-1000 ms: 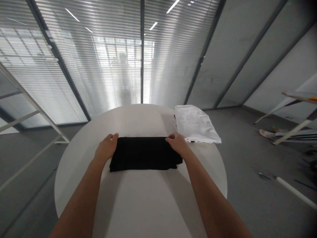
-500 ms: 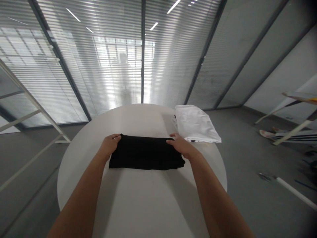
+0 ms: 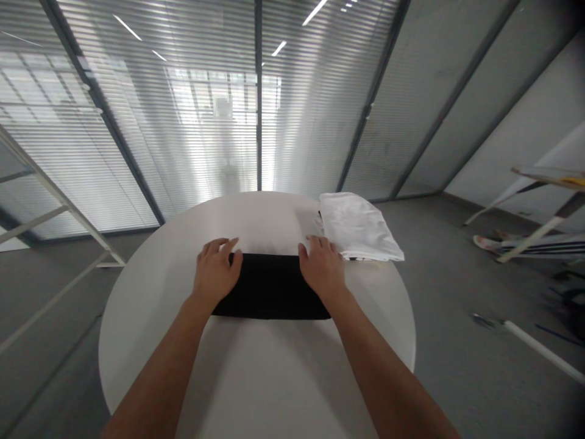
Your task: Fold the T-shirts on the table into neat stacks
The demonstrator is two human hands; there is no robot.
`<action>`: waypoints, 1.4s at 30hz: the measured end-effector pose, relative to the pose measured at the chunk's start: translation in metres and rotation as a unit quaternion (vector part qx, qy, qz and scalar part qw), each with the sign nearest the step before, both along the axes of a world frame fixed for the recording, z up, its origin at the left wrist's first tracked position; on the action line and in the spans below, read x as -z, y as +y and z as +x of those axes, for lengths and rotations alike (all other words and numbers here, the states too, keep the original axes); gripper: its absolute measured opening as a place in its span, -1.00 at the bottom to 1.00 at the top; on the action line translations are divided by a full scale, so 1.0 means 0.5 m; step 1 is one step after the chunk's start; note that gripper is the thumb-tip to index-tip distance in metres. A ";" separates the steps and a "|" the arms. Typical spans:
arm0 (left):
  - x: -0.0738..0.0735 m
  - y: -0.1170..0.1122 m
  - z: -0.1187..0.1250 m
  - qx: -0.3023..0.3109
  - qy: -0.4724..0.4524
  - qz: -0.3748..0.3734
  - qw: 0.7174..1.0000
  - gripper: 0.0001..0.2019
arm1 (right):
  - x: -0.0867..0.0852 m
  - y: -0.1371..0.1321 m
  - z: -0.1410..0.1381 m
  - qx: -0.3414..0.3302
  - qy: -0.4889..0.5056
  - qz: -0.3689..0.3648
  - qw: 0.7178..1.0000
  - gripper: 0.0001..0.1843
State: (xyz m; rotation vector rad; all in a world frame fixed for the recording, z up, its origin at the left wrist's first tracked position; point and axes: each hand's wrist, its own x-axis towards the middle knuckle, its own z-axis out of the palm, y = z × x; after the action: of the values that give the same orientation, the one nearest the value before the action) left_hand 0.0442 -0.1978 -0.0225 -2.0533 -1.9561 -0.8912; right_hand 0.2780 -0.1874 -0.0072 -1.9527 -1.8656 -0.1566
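The left hand (image 3: 214, 275), thumb and fingers parted, lies over the left end of the folded black cloth (image 3: 272, 286). The cloth spans the middle of the round counter (image 3: 260, 378), its long axis running left to right between the hands, neither nearer. The right hand (image 3: 322, 268), also spread, covers its other end; whether either presses I cannot tell. Beyond, folded white cloth (image 3: 359, 225) sits by the counter's far-right edge.

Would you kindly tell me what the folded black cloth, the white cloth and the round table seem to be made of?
Folded black cloth: matte fabric, fibre unclear; it shows flat folds and no sheen.
White cloth: smooth fabric, perhaps cotton or a blend; soft creases show.
Round table: probably laminate or painted board; its pale top looks smooth and even.
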 end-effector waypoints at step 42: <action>0.044 0.015 -0.026 0.062 -0.034 -0.214 0.974 -0.42 | 0.002 0.026 0.053 -0.108 0.009 -0.301 0.947 -0.25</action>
State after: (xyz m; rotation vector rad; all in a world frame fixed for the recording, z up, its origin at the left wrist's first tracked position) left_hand 0.0310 -0.1903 -0.0445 -2.4269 -2.2357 -0.6049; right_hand 0.3043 -0.1745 -0.0081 -2.0682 -2.2832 0.5604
